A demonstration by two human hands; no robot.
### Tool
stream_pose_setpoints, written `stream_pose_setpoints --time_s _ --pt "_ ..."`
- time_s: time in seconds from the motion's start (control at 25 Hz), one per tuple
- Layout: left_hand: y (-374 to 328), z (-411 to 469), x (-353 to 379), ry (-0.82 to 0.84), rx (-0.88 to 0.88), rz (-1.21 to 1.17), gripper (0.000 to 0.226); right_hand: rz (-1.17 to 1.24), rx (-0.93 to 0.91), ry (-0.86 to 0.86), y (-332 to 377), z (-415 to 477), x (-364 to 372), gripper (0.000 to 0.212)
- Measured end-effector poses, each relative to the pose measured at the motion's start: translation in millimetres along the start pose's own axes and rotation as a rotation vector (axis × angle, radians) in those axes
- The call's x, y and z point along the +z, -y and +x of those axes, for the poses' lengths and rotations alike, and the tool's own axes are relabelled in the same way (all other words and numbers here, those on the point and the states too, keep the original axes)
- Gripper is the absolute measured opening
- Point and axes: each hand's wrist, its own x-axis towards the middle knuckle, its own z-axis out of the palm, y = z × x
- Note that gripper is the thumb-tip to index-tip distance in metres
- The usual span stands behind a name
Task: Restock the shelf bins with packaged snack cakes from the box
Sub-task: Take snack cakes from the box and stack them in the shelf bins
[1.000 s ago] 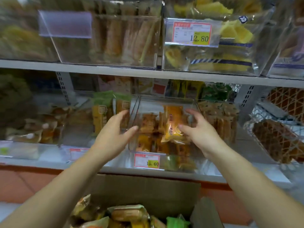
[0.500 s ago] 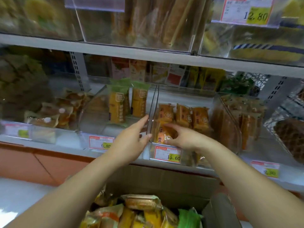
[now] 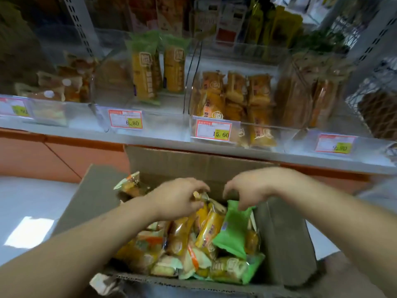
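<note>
Shelf (image 3: 163, 137) spans the view; its front edge lies just behind the raised rear flap of the box (image 3: 281, 233). The box stands open below, heaped with mixed snack cakes (image 3: 178, 239). Clear bins line the shelf's front edge. The 6.80 bin (image 3: 159, 123) holds two upright green-topped packs (image 3: 146, 72). The 15.60 bin (image 3: 257, 134) holds rows of orange cakes (image 3: 236, 93). Left hand (image 3: 178, 198), over the box's middle, pinches the crimped end of a yellow pack (image 3: 209, 227). Right hand (image 3: 251, 188) hovers with fingers curled, spread over a green pack (image 3: 233, 231); contact cannot be told.
</note>
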Motion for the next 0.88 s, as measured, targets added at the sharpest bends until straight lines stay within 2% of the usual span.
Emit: stream_pose_setpoints --time_s 0.08,0.16,0.2,0.32,0.4,0.52,0.6,0.68,0.72,0.8,0.84,0.88 --pt "5 3 44 0.173 -0.033 -0.019 0.046 -0.073 0.126 0.177 8 41 57 0.085" --pt "12 0 71 0.241 -0.093 -0.027 0.05 -0.066 0.193 0.225 15 64 105 0.107" --pt "15 -4 79 0.275 -0.105 -0.02 0.054 -0.059 0.196 0.163 15 69 122 0.106" --pt "19 -13 88 0.313 -0.122 -0.055 0.067 0.023 0.119 -0.138 5 71 136 0.067" --pt "16 -16 86 0.257 -0.115 -0.127 0.082 0.176 0.043 -0.21 -5 64 125 0.059" --pt "6 -15 80 0.147 -0.073 -0.268 0.106 0.561 -0.038 -0.242 -20 40 95 0.05" --pt "1 -11 78 0.119 -0.036 -0.311 0.113 0.948 -0.115 -0.199 -26 24 81 0.043" --pt "-2 -8 78 0.085 -0.042 -0.431 0.106 1.389 -0.185 -0.094 -21 14 73 0.043" --pt "-2 -7 77 0.069 -0.075 -0.51 0.097 1.529 -0.206 -0.065 -19 12 71 0.04" --pt "2 -9 73 0.066 -0.142 -0.611 0.08 1.561 -0.101 -0.122 -18 16 73 0.049" --pt "6 -11 72 0.073 -0.175 -0.645 0.076 1.431 0.05 -0.157 -19 19 76 0.059" --pt "11 -13 73 0.089 -0.211 -0.677 0.075 1.167 0.226 -0.159 -24 23 83 0.065"
